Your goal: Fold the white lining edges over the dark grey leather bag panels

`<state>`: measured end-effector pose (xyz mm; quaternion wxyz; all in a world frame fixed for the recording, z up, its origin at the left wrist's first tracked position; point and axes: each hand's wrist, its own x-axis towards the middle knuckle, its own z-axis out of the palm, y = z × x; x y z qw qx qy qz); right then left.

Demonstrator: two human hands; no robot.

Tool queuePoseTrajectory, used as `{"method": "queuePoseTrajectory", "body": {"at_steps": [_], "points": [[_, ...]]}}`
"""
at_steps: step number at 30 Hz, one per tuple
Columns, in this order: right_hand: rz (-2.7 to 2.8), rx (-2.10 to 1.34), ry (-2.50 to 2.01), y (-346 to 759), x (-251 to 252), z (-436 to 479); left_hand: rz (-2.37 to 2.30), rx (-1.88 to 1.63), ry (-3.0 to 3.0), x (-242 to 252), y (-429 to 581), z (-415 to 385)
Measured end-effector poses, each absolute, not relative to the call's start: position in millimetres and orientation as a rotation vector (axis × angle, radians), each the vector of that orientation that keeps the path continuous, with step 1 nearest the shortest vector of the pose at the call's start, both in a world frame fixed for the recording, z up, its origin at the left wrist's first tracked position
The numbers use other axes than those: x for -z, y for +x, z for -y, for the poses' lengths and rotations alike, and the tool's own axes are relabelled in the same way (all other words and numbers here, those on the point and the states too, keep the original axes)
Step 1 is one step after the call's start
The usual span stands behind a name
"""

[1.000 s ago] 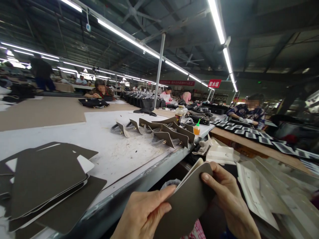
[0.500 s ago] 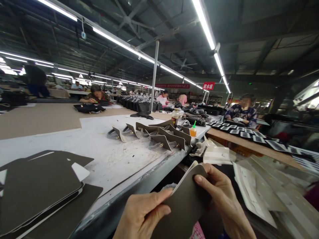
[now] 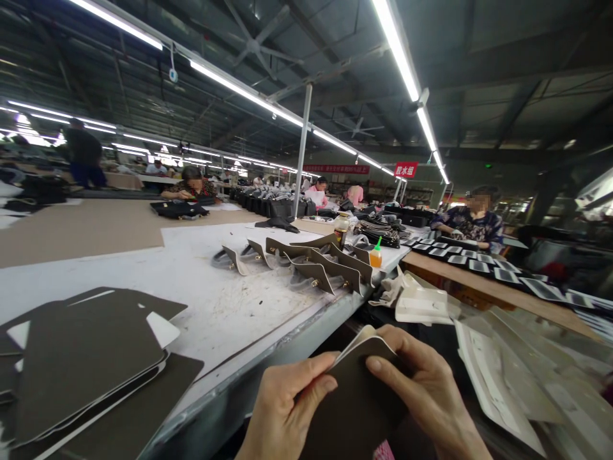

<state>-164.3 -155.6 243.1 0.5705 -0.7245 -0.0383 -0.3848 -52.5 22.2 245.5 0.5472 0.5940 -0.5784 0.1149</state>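
A dark grey-brown leather panel with a pale edge is held up in front of me, off the table's near edge. My left hand pinches its left edge between thumb and fingers. Gripping the top right corner, my right hand has its thumb on the dark face and its fingers behind. The panel's lower part runs out of the picture. To the left, a stack of similar dark panels lies on the white-covered table. Farther off stand several curved panels with metal clasps.
An orange glue bottle with a green tip and a jar stand near the table's edge. Cream-coloured pieces are piled at my right. A co-worker sits behind a bench of black pieces; another person sits across the table.
The whole view has shifted slightly, so the table and its contents appear farther right. Both hands keep hold of the leather panel, which sits slightly lower, with my right hand nearer its top edge.
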Motion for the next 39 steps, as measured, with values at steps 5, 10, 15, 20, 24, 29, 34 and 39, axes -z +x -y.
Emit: {"method": "queuePoseTrajectory", "body": {"at_steps": [5, 10, 15, 20, 24, 29, 34, 39], "points": [[0.159, 0.876, -1.759, -157, -245, 146, 1.438, -0.377, 1.354, -241, -54, -20], [0.221, 0.900, -1.762, -158, -249, 139, 1.472, -0.441, 1.411, -242, -53, -28], [0.212, 0.839, -1.769, -170, -251, 136, 1.501, -0.473, 1.337, -248, -58, -34], [0.096, 0.720, -1.621, -175, -254, 129, 1.489, -0.427, 1.305, -249, -61, -36], [0.053, 0.696, -1.593, -172, -253, 130, 1.430, -0.387, 1.410, -249, -64, -39], [-0.005, 0.727, -1.591, -171, -253, 132, 1.477, -0.511, 1.440, -251, -66, -41], [0.025, 0.811, -1.688, -176, -260, 128, 1.565, -0.634, 1.420, -257, -65, -42], [0.046, 0.866, -1.755, -179, -264, 126, 1.586, -0.633, 1.442, -260, -64, -42]]}}
